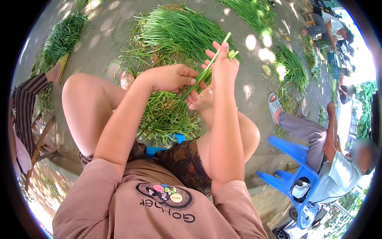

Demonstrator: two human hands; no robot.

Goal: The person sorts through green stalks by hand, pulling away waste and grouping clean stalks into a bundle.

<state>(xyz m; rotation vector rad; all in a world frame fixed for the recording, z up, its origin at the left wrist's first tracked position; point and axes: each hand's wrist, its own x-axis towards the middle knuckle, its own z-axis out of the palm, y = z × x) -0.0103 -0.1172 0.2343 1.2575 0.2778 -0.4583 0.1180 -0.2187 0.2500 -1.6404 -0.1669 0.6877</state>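
Observation:
My right hand (223, 64) grips a small bunch of chive-like green stalks (206, 73). Their pale cut-looking ends (232, 54) poke out beside the palm, and one longer pale stalk (219, 50) lies along the thumb and past its tip. Lower on the same stalks, my left hand (180, 80) has its thumb and fingers around the green part. The leaf ends trail down towards my lap. Below both hands, between my legs, a loose heap of green leaves and trimmings (170, 119) lies on the ground. Beyond them spreads a large pile of stalks (182, 33).
More stalks lie in piles at upper left (64, 35), top right (250, 15) and right (291, 68). A person in grey trousers (298, 125) sits on a blue plastic chair (298, 173) at right. Striped trouser legs (27, 98) show at left. Other people sit farther off.

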